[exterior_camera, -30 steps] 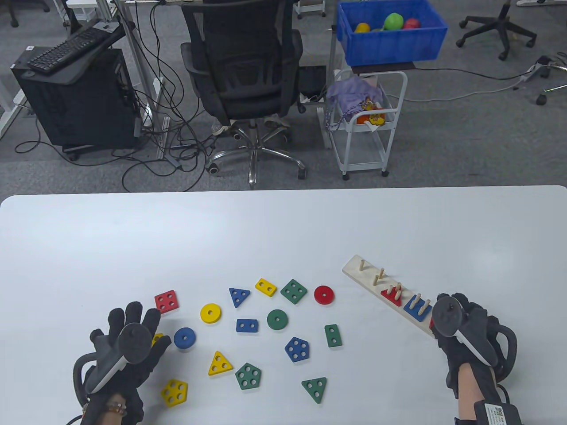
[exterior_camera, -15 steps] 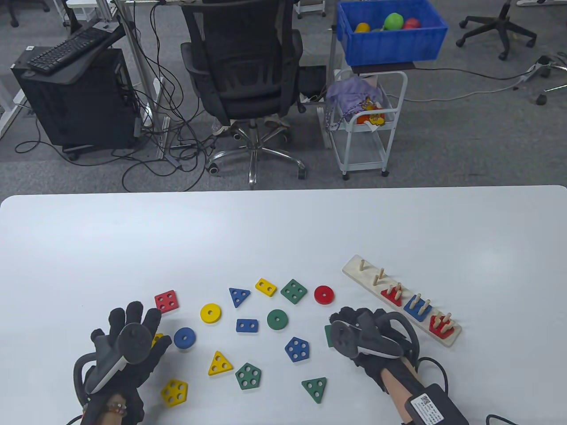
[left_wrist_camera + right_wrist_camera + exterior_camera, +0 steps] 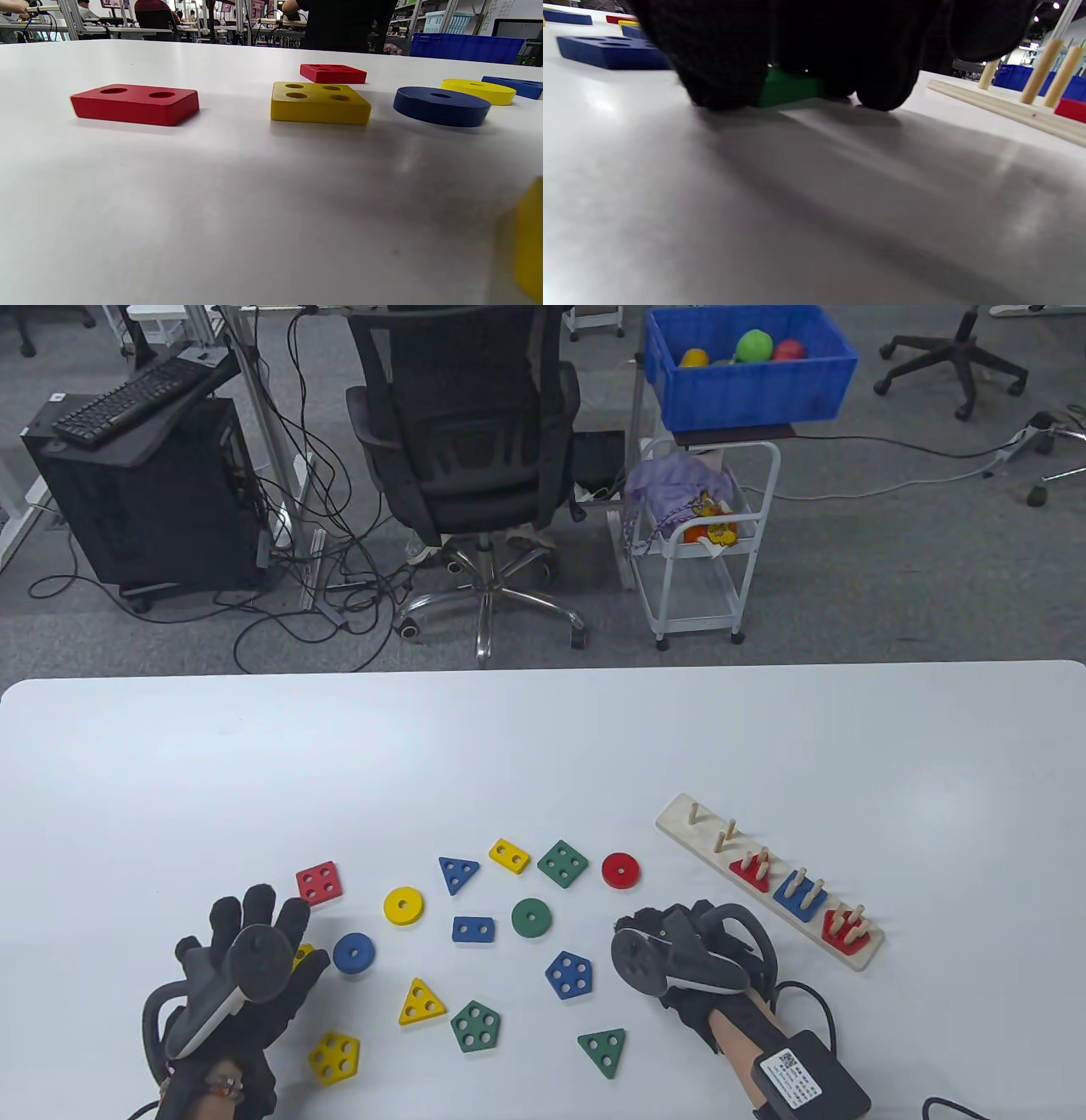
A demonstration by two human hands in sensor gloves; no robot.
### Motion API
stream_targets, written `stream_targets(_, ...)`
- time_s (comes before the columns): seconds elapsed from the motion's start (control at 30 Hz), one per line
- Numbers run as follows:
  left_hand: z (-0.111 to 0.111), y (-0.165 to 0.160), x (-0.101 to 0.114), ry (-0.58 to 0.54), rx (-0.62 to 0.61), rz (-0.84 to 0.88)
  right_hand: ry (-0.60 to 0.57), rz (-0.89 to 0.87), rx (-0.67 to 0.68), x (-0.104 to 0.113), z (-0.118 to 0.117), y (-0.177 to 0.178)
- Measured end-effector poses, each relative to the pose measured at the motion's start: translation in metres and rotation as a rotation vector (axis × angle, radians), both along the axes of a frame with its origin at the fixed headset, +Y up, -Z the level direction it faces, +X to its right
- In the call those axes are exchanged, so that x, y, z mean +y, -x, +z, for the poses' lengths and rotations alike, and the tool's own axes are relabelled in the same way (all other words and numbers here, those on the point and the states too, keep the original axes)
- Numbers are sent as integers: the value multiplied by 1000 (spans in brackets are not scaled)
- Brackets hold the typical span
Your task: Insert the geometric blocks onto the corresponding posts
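Note:
The wooden peg board (image 3: 679,819) lies at the right and carries a red triangle (image 3: 750,872), a blue square (image 3: 800,895) and a red pentagon (image 3: 847,929). Its far pegs are bare. My right hand (image 3: 657,933) is down on the table left of the board. In the right wrist view its fingers (image 3: 721,63) curl around the green rectangle block (image 3: 789,87), which rests on the table. In the table view that block is hidden under the hand. My left hand (image 3: 246,950) rests at the front left with fingers spread, holding nothing and partly covering a yellow square (image 3: 302,955).
Several loose blocks lie between the hands, among them a blue pentagon (image 3: 569,974), a green ring (image 3: 531,917), a red ring (image 3: 620,870) and a green triangle (image 3: 604,1050). A red rectangle (image 3: 135,103) and a blue ring (image 3: 441,106) show before the left wrist.
My right hand left the near end of the peg board, moved left and came down over the green rectangle block. The left hand has not moved.

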State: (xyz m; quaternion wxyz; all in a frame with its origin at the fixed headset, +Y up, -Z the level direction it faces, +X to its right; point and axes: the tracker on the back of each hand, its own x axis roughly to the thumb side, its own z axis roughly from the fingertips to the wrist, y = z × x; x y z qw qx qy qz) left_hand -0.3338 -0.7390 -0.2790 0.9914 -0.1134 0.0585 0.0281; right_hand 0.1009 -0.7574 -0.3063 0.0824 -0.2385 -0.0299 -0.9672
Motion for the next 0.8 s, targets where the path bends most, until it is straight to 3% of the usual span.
stream_targets(0.13,0,1,0,-4,2,4,-29,-27,14,4,1,-1)
stream_targets(0.27,-1,1,0,-2,4,4,-89,-141,-31,27,-5,-12)
stream_targets(0.37,-1,1,0,-1,5,4,-136,-217,-126,53,-20,-31)
stream_targets(0.53,-1,1,0,3,8,1,-153,-255,-337,77,-48,-65)
stream_targets(0.67,-1,2,-1,8,12,1,-162,-230,-532,77,-72,-90)
stream_targets(0.8,-1,3,-2,18,16,-3,-157,-179,-622,62,-86,-96)
